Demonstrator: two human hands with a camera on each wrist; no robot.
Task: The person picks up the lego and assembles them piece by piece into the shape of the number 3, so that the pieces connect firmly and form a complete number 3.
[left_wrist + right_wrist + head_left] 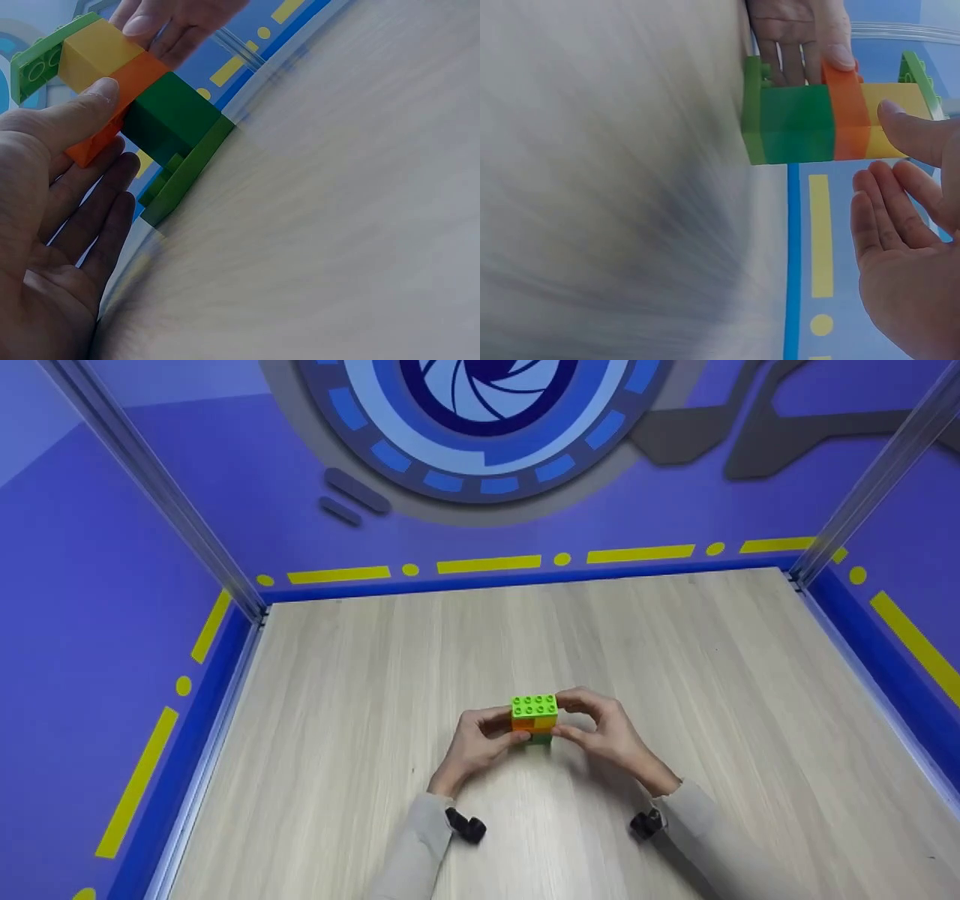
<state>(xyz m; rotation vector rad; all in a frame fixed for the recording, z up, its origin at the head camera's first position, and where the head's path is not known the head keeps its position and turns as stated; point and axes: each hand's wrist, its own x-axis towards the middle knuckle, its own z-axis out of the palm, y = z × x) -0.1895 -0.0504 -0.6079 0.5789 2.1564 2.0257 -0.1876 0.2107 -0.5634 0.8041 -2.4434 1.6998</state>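
Observation:
A small tower of toy building bricks stands on the wooden table between both hands. A light green studded plate (534, 706) tops it and overhangs the bricks below. Beneath come a yellow brick (885, 148), an orange brick (851, 120), a dark green brick (795, 124) and a green base plate (751, 127). My left hand (476, 742) pinches the tower from the left, its thumb on the orange brick. From the right, my right hand (611, 731) grips it higher up, thumb on the yellow brick. The tower hides parts of the fingers behind it.
The pale wooden table (360, 697) is bounded by a blue-purple back wall (480, 536) with yellow marks and by side walls. Metal posts stand at the back corners. A black wrist camera (471, 829) sits on the left wrist, another (646, 823) on the right.

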